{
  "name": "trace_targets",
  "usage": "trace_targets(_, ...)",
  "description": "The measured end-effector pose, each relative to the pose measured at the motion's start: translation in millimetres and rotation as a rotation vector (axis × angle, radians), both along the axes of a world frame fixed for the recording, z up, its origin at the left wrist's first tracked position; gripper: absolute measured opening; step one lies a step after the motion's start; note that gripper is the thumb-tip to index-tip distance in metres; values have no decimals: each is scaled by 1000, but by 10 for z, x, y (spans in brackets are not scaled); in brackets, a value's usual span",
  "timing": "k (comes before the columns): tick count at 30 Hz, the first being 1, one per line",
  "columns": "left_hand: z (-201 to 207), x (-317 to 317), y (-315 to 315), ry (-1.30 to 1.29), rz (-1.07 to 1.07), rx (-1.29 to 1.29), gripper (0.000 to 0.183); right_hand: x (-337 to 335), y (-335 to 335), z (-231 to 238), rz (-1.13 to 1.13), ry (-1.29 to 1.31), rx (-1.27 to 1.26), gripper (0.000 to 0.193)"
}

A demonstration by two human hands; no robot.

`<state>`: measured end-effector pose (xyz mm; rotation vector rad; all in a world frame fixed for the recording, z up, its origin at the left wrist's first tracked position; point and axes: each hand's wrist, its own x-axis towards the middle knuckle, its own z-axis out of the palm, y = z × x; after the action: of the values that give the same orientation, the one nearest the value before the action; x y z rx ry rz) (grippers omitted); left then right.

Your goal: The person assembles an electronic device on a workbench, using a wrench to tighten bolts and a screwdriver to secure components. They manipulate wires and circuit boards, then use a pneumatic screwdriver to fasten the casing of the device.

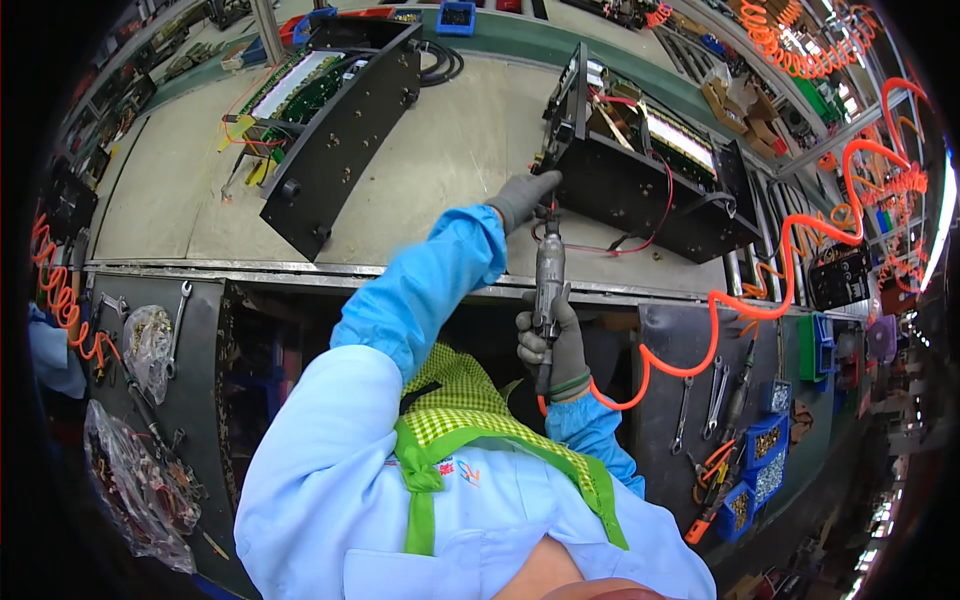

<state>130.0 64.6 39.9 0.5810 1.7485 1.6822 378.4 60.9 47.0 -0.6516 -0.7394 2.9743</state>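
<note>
My right hand (562, 345), in a grey glove, is wrapped round an air screwdriver (549, 275). The tool stands with its bit end away from me, at the near left corner of a black metal chassis (640, 185) on the right. Against that same corner, beside the bit, my gloved left hand (522, 200) has its fingers closed together; what they pinch, if anything, is hidden. Inside this chassis a green circuit board (675, 145) shows, and a thin red wire (668, 200) loops over its near side. An orange coiled air hose (735, 300) runs rightward from the screwdriver.
A second black chassis (345, 130) with a circuit board stands at the left of the pale bench (460, 130). Wrenches (715, 395), pliers (712, 470) and blue bins of small hardware (766, 455) lie to the right. Plastic bags (140, 480) sit at the left.
</note>
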Motion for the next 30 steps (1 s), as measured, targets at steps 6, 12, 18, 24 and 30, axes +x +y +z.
trace_targets(6,-38,21,220,-51,160,-31,45,10,-6,-44,-1,-46,96,37)
trace_targets(12,-204,-84,230,385,165,-66,43,166,-83,-6,-30,-92,299,36)
trace_targets(18,-413,-161,-151,-502,-13,318,31,249,-67,-136,-58,-173,331,36)
trace_targets(24,-423,-203,-239,-483,166,350,38,99,-10,-207,7,-203,379,42)
trace_targets(30,-425,-276,-111,776,110,-384,64,18,-13,-205,24,-223,417,44)
